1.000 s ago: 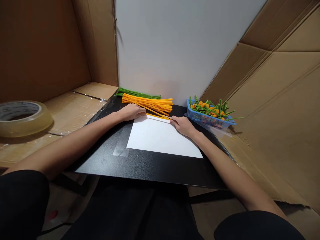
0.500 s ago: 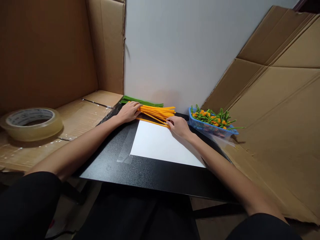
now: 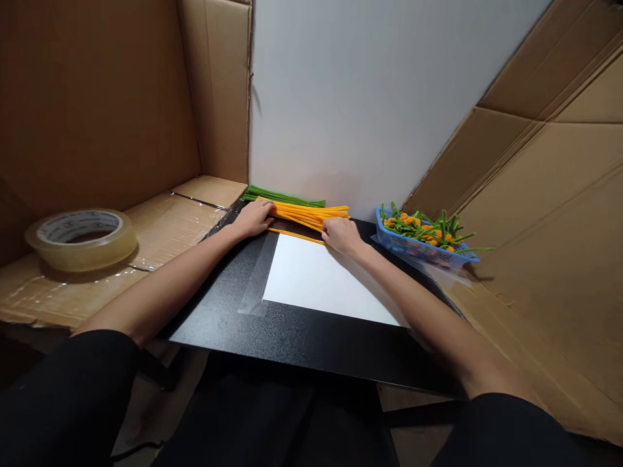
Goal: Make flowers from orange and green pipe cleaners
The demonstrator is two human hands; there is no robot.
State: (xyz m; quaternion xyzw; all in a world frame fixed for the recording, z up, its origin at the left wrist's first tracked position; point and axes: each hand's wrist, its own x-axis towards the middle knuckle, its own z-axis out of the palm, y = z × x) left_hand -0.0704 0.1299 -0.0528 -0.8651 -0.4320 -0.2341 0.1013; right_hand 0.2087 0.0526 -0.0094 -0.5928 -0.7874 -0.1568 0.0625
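Note:
A bundle of orange pipe cleaners point(image 3: 309, 214) lies at the back of the black table, its right ends fanned out. My left hand point(image 3: 254, 216) has its fingers closed over the bundle's left end. At the right, my right hand point(image 3: 342, 235) is curled into a fist on the near strands of the bundle; its fingertips are hidden. One orange strand point(image 3: 296, 235) lies apart from the rest, along the top edge of a white sheet of paper point(image 3: 321, 279), running between both hands. Behind the bundle rests a bunch of green pipe cleaners point(image 3: 287, 196).
A blue basket point(image 3: 413, 250) of green and orange pipe cleaner pieces stands at the right. On cardboard at the left sits a large roll of clear tape point(image 3: 82, 250). Cardboard panels point(image 3: 545, 214) and a pale wall point(image 3: 350, 97) enclose the black table point(image 3: 233, 331).
My right hand has curled from loosely bent fingers into a tighter fist at the strands. My left hand stays on the bundle. The whole view has shifted slightly.

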